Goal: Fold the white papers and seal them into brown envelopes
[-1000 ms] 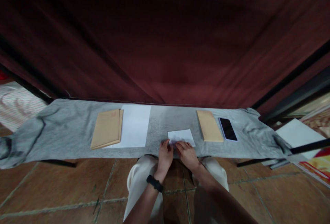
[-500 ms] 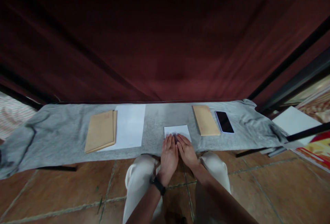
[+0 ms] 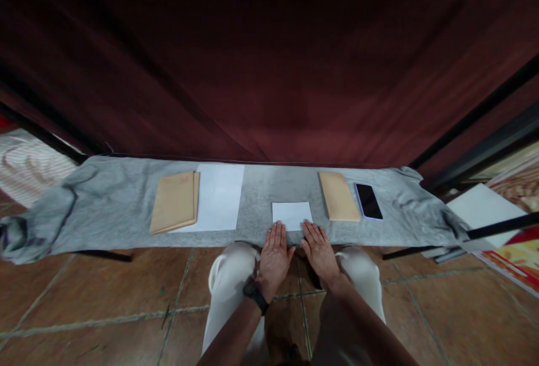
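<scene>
A small white piece of paper (image 3: 292, 214), possibly folded, lies flat on the grey cloth (image 3: 261, 203) in front of me. My left hand (image 3: 274, 259) rests flat at its lower left corner, fingers stretched forward and thumb out to the side. At the lower right corner lies my right hand (image 3: 319, 251), its fingers also stretched and touching the paper's edge. Neither hand grips anything. A dark watch (image 3: 255, 294) is on the left wrist.
To the left, brown envelopes (image 3: 174, 202) partly cover a large white sheet (image 3: 221, 195). On the right lie another brown envelope (image 3: 339, 196) and a phone (image 3: 369, 201). A dark red curtain (image 3: 269, 74) hangs behind the cloth. My knees (image 3: 236, 276) are below its front edge.
My hands have slid apart from the paper's middle to its two lower corners, uncovering most of it. The whole view has shifted slightly.
</scene>
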The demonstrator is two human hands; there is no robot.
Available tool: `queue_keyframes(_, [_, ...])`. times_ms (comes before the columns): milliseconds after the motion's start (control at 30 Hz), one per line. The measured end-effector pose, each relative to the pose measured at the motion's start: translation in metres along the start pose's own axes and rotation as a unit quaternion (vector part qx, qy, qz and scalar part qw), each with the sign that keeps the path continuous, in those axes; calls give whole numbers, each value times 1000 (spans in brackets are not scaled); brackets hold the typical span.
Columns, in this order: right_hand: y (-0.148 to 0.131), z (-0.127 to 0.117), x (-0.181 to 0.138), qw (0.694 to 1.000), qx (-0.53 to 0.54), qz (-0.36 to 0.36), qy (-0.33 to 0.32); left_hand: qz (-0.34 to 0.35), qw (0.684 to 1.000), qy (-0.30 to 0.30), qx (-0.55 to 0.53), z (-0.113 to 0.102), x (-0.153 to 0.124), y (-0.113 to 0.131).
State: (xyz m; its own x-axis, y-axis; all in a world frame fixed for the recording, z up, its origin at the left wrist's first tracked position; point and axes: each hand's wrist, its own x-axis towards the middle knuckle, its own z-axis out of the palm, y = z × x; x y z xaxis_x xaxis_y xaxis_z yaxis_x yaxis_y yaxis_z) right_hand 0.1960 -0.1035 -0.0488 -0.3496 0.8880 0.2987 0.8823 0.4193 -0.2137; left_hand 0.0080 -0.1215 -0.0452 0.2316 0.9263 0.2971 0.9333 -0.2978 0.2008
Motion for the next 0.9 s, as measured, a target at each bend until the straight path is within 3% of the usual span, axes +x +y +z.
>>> queue_keyframes(167, [-2,-9,5,1000,19,7,10,-9,1000,13,-6,-2,3,2])
queue_keyframes(400, [-23,-6,51,998,57,-4,-7,-15,999,-23,-25,-7,42,12])
queue_keyframes(600, [-8,15,51,1000,29,-2,-12,-50,997,-49,-24,-3,53,4])
queue_keyframes(900, [3,22,60,998,52,2,27,-76,995,-30,-51,14,83,-1])
